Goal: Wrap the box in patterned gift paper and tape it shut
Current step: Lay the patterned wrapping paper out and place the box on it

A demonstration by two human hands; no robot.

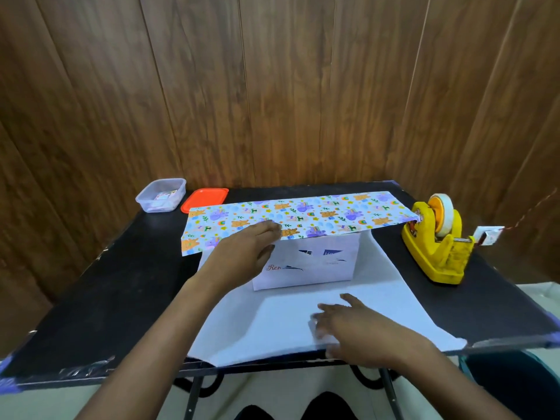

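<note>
On the white cardboard box [318,265], the left hand [242,253] presses the animal-patterned gift paper [303,213] flat with straight fingers. The right hand [357,322] lies spread-fingered on the near flap [266,328], which likely gets folded up next.

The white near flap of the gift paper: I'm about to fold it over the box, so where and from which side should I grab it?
Probably the white paper flap at its near edge, pinched from your own side. That edge seems to jut past the black table, so fingers can slip under it, while the rest lies flat. The right hand rests close by.
</note>
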